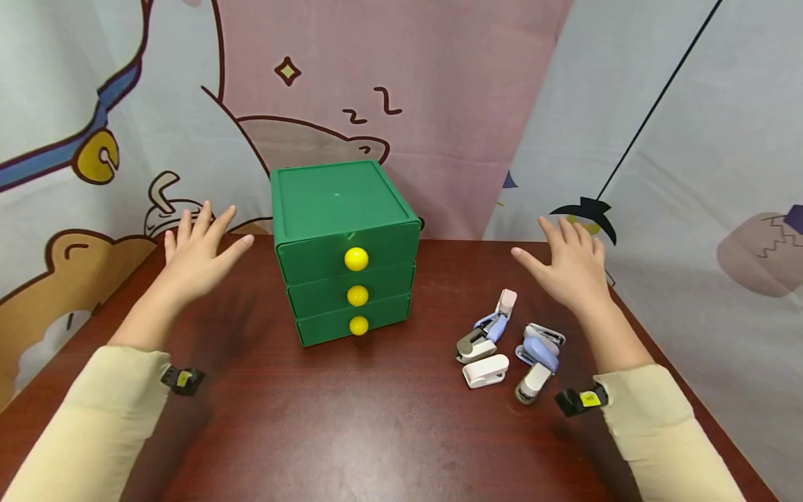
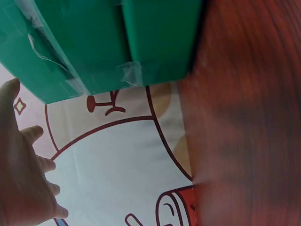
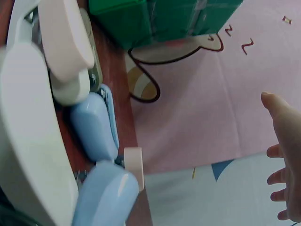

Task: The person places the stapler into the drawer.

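My left hand [image 1: 199, 259] hovers over the table to the left of a green three-drawer box [image 1: 339, 202], its fingers spread and holding nothing. On the right, my right hand [image 1: 569, 268] is likewise raised with fingers spread, above and behind a group of small staplers. Two white-and-blue staplers and others lie clustered there: a blue stapler [image 1: 541, 351], a white stapler [image 1: 486, 371] in front, and a grey-and-white stapler [image 1: 475, 346] at the left. The box's three drawers are closed, each with a yellow round knob [image 1: 356, 259]. In the right wrist view, a blue stapler [image 3: 94, 127] shows close up.
The dark red-brown table [image 1: 351, 425] carries the box and staplers. Behind it hangs a printed cloth [image 1: 452, 125] with cartoon figures, close to the back of the box. Clear tape [image 2: 131, 73] runs along the box's side.
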Demonstrator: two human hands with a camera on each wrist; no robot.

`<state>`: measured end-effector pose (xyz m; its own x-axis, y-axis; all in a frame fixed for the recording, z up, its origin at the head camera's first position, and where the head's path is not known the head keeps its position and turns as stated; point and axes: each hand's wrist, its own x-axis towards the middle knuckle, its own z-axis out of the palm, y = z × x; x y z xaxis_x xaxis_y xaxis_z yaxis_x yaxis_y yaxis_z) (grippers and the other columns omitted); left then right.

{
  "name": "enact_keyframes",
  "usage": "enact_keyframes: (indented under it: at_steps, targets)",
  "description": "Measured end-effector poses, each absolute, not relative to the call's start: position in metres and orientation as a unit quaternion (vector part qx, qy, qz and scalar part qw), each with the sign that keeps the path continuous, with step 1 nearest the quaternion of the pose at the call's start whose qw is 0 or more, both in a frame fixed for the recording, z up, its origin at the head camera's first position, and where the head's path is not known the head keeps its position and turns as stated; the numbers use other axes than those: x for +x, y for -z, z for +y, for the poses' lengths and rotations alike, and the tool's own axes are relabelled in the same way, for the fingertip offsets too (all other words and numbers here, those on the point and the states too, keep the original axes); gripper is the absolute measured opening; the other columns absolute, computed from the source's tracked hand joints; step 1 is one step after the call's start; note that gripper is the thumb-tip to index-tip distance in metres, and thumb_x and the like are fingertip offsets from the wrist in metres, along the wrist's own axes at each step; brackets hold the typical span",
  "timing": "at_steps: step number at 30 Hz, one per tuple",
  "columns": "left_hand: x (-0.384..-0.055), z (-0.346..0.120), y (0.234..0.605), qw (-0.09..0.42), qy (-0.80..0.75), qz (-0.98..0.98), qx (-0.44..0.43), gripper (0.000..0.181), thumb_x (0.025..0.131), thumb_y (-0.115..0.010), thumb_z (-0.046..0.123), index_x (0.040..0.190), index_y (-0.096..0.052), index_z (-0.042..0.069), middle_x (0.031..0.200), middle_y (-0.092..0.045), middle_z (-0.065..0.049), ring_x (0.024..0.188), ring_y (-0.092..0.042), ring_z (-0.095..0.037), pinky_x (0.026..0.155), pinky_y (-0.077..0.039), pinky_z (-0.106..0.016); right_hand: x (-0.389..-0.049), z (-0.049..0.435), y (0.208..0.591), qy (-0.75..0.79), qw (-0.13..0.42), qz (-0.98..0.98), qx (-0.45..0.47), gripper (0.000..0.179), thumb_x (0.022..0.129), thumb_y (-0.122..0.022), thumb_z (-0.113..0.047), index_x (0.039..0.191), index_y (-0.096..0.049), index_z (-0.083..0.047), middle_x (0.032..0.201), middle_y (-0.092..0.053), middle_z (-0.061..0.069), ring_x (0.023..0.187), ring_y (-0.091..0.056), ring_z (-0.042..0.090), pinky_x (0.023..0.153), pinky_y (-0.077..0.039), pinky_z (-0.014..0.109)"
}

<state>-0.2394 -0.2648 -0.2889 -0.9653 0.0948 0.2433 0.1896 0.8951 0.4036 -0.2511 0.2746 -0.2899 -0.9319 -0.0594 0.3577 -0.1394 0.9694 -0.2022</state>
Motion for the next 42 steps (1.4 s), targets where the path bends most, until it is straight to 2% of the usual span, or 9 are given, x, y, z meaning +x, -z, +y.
enact_keyframes:
  at_steps: [9,18,25,28,32,35,38,42]
  targets:
    - [-0.235,-0.251,0.278,0.181,0.302,-0.928,-0.122,0.06,0.093,-0.038,0.045,0.145,-0.018,0.023,0.149,-0.001,-0.007,0.133,0.012,-0.026,0.098,0.011,-0.055,-0.237,0.251,0.281,-0.172,0.26,-0.947,0.078,0.074,0.083,-0.05,-0.057,0.139,-0.035,-0.012,0.139,-0.032,0.016,0.128,-0.023,0.035,0.098,-0.009,0.058]
    - [-0.231,-0.235,0.269,0.226,0.397,-0.877,-0.146,0.052,0.093,-0.045,0.036,0.141,-0.029,0.028,0.147,-0.018,0.005,0.133,-0.004,-0.009,0.103,-0.004,-0.049,-0.221,0.222,0.276,-0.233,0.333,-0.906,0.119,0.063,0.08,-0.062,-0.047,0.131,-0.048,-0.013,0.13,-0.045,0.012,0.123,-0.034,0.029,0.099,-0.017,0.051]
    - [-0.229,-0.224,0.267,0.214,0.441,-0.857,-0.156,0.051,0.092,-0.05,0.033,0.139,-0.031,0.032,0.145,-0.021,0.01,0.131,-0.014,-0.007,0.103,-0.015,-0.047,-0.212,0.194,0.276,-0.288,0.374,-0.867,0.16,0.056,0.077,-0.067,-0.042,0.123,-0.056,-0.012,0.123,-0.051,0.006,0.117,-0.04,0.024,0.093,-0.027,0.048]
    - [-0.227,-0.217,0.265,0.212,0.459,-0.848,-0.162,0.052,0.091,-0.051,0.029,0.14,-0.033,0.027,0.145,-0.023,0.005,0.132,-0.016,-0.01,0.103,-0.015,-0.045,-0.209,0.181,0.277,-0.307,0.389,-0.85,0.179,0.053,0.077,-0.068,-0.039,0.121,-0.058,-0.012,0.12,-0.053,0.004,0.115,-0.042,0.022,0.092,-0.031,0.046]
    - [-0.224,-0.209,0.263,0.212,0.494,-0.826,-0.173,0.051,0.091,-0.052,0.025,0.139,-0.035,0.02,0.145,-0.026,-0.001,0.127,-0.031,-0.021,0.102,-0.021,-0.042,-0.206,0.166,0.278,-0.332,0.408,-0.825,0.208,0.047,0.077,-0.069,-0.034,0.117,-0.06,-0.011,0.117,-0.056,0.003,0.111,-0.046,0.021,0.091,-0.033,0.042]
    - [-0.227,-0.209,0.266,0.207,0.518,-0.81,-0.182,0.05,0.091,-0.052,0.024,0.139,-0.036,0.022,0.144,-0.027,0.0,0.125,-0.033,-0.023,0.1,-0.024,-0.044,-0.204,0.156,0.278,-0.35,0.417,-0.807,0.227,0.044,0.076,-0.07,-0.031,0.114,-0.062,-0.01,0.114,-0.058,0.002,0.108,-0.048,0.02,0.089,-0.035,0.04]
    - [-0.231,-0.21,0.27,0.2,0.529,-0.804,-0.183,0.049,0.091,-0.051,0.026,0.138,-0.036,0.026,0.143,-0.028,0.003,0.129,-0.027,-0.021,0.098,-0.025,-0.049,-0.202,0.145,0.277,-0.36,0.424,-0.795,0.243,0.042,0.077,-0.069,-0.031,0.112,-0.062,-0.009,0.111,-0.059,0.002,0.104,-0.049,0.019,0.086,-0.037,0.038]
    - [-0.233,-0.209,0.273,0.19,0.541,-0.799,-0.178,0.049,0.092,-0.05,0.028,0.139,-0.035,0.025,0.142,-0.03,-0.003,0.127,-0.031,-0.024,0.095,-0.029,-0.05,-0.198,0.13,0.277,-0.371,0.426,-0.784,0.258,0.04,0.077,-0.069,-0.03,0.11,-0.063,-0.008,0.109,-0.06,0.001,0.102,-0.051,0.017,0.084,-0.038,0.036]
